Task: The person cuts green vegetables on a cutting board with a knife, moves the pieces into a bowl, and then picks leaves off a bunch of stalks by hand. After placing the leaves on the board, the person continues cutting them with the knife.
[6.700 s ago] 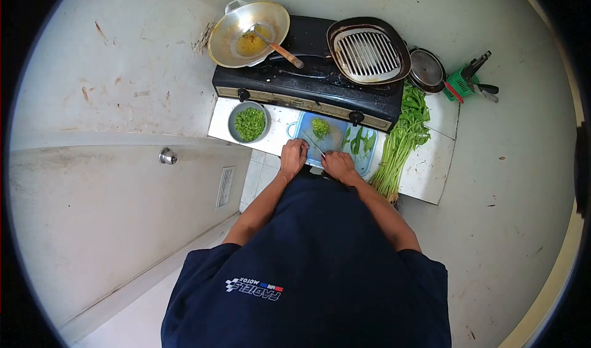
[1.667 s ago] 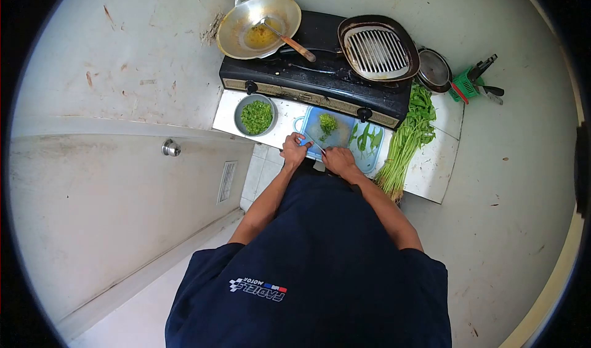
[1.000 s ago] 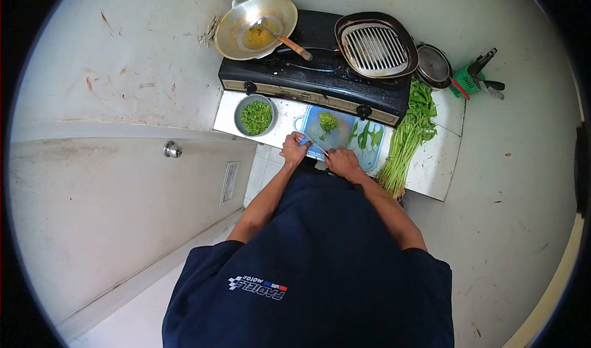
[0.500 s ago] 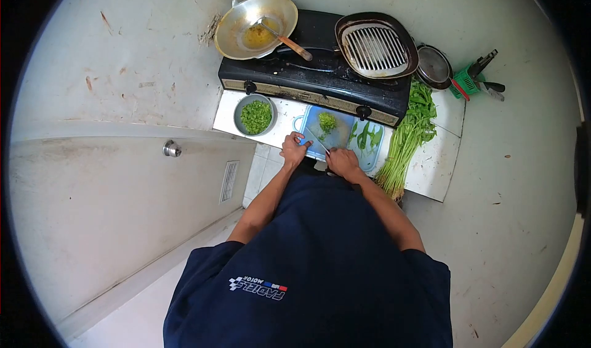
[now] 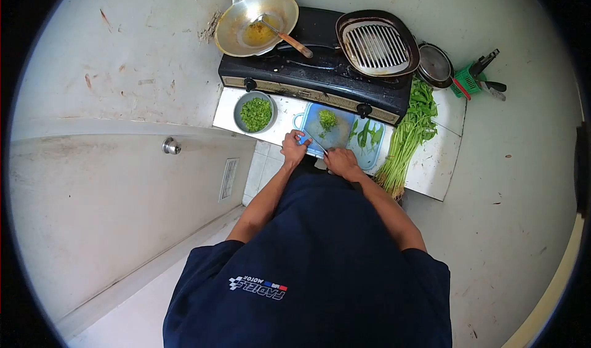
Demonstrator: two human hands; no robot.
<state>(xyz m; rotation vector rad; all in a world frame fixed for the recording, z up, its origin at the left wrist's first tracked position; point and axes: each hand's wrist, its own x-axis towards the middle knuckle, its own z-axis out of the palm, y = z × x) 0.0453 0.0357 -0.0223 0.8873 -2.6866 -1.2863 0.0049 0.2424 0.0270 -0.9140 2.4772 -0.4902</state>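
Note:
My right hand (image 5: 340, 160) is wrapped around the handle of a knife (image 5: 318, 143) at the near edge of a blue cutting board (image 5: 367, 165). The blade slants up and left toward my left hand (image 5: 293, 146). That hand lies at the board's left near corner, fingers bent close together beside the blade's tip; what they hold, if anything, is too small to tell. A small heap of chopped greens (image 5: 327, 119) sits beyond the blade on the board. Loose green leaves (image 5: 366, 135) lie on its right part.
A grey bowl (image 5: 236, 119) of chopped greens stands left of the board. Long-stemmed leafy greens (image 5: 400, 154) lie to the right. Behind are a black stove (image 5: 318, 77), a wok (image 5: 225, 31) with a wooden-handled ladle (image 5: 297, 45), a grill pan (image 5: 377, 46) and a green utensil basket (image 5: 466, 85).
Both hands stay in nearly the same place, with the knife still in my right hand. The whole view has shifted slightly.

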